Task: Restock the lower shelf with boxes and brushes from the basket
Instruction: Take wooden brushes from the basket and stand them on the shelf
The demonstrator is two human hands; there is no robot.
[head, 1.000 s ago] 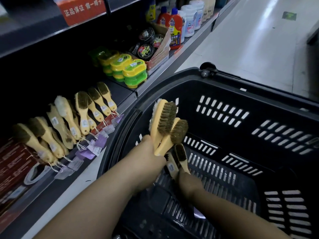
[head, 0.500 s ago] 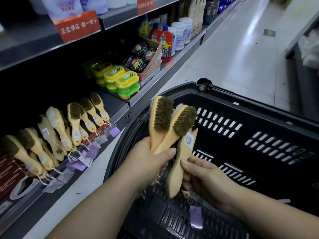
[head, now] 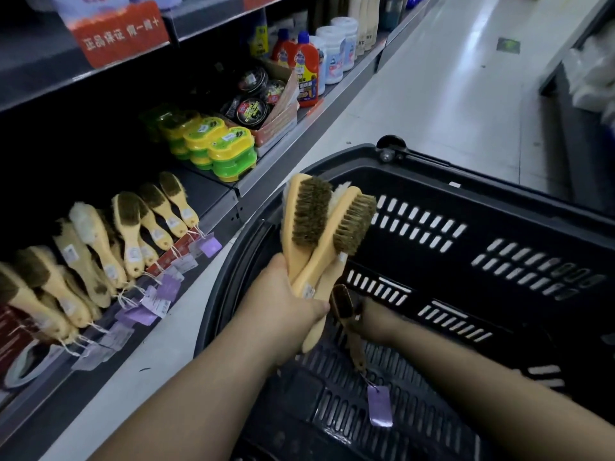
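Bundle of brushes (head: 319,224) is being gripped by the handles in the left hand (head: 286,301), above the near wall of the basket (head: 466,176); the brush being passed across half a second ago is now being clamped in with the rest. Right hand (head: 376,322) is being sent back down into the basket and curled round a dark brush (head: 342,302), purple tag (head: 379,407) dangling, grip partly shadowed. Lower shelf (head: 213,194) is not yet being fed; collection is judged nearly finished.

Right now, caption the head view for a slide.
Left hand grips brush bundle over basket; right hand holds dark brush inside.
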